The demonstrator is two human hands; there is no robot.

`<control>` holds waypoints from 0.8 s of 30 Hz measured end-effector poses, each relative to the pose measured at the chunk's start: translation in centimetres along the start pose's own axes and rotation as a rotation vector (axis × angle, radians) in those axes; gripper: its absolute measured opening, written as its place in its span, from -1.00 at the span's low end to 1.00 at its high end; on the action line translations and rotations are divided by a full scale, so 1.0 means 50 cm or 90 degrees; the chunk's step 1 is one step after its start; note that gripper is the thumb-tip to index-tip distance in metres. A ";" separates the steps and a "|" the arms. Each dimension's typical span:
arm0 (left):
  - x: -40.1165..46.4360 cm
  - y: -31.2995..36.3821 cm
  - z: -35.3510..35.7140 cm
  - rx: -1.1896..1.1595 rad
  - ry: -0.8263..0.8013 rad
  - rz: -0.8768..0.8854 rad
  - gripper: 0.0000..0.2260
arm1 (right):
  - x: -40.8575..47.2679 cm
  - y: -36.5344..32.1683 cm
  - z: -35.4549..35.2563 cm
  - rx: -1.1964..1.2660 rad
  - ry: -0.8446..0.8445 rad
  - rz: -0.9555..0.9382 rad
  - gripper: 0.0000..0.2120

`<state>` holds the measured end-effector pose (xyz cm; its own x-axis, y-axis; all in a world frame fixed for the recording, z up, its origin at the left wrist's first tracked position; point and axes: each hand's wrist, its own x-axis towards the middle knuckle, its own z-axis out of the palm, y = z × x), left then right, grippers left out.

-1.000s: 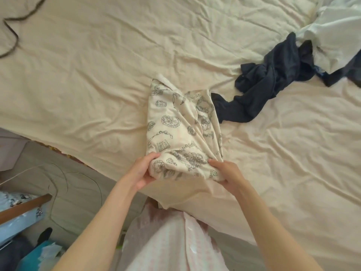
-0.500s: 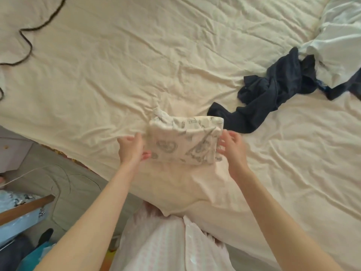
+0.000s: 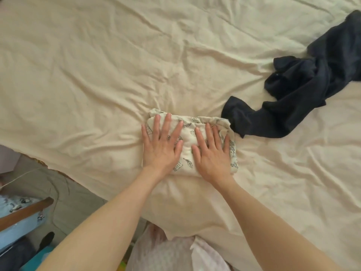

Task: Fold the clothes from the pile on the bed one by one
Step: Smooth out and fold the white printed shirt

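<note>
in the head view we look down on a cream bed sheet (image 3: pixel 97 65), and the printed garment (image 3: pixel 188 145) lies as a small folded packet near the edge of the bed closest to us. our left hand (image 3: pixel 162 145) and right hand (image 3: pixel 212 155) both rest flat on top of it, side by side, fingers straight and spread, grasping nothing, only pressing. a dark navy garment (image 3: pixel 293 94) sprawls unfolded to the right, its nearest end just beside the packet's far right corner; we cannot tell whether the two touch. at the lower left, past the bed's edge, a wooden rail (image 3: pixel 25 212) and some blue fabric show. we judge the step in hand to be flattening the finished fold. to do it well we would press evenly with the whole palms and smooth outward from the middle toward the edges, so trapped air and bunching leave the layers instead of shifting them. the far rim looks a little puffed, so it may need an extra pass. the soft bed gives under weight, so gentle, broad pressure suits better than a hard push.
</note>
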<state>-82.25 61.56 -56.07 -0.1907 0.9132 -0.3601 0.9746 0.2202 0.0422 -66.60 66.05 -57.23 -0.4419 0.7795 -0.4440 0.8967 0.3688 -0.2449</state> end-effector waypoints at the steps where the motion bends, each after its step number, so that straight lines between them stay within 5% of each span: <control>1: 0.005 0.001 -0.005 -0.007 -0.012 0.002 -0.51 | 0.006 -0.001 -0.001 0.007 -0.009 0.001 -0.46; 5: -0.003 -0.019 -0.043 -0.139 -0.032 0.016 -0.51 | -0.011 0.003 -0.050 0.133 0.070 -0.028 -0.50; 8: -0.016 -0.048 -0.067 -0.299 0.018 -0.046 -0.45 | -0.035 0.031 -0.094 0.304 0.251 0.202 -0.43; 11: -0.004 -0.073 -0.093 -0.602 -0.048 -0.245 -0.34 | -0.036 0.049 -0.114 0.525 0.111 0.451 -0.20; 15: -0.007 -0.083 -0.108 -0.827 -0.137 -0.287 -0.39 | -0.029 0.024 -0.118 0.741 -0.008 0.430 -0.37; 19: -0.042 -0.075 -0.115 -0.870 -0.099 -0.272 -0.44 | -0.047 0.001 -0.121 0.890 -0.005 0.424 -0.53; 24: -0.087 -0.075 -0.157 -0.812 -0.027 -0.204 -0.48 | -0.097 -0.029 -0.142 0.831 0.056 0.418 -0.58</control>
<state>-85.99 59.47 -47.33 -0.3643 0.7544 -0.5460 0.0880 0.6116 0.7863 -65.58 65.32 -48.61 0.0735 0.6686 -0.7399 0.2503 -0.7306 -0.6353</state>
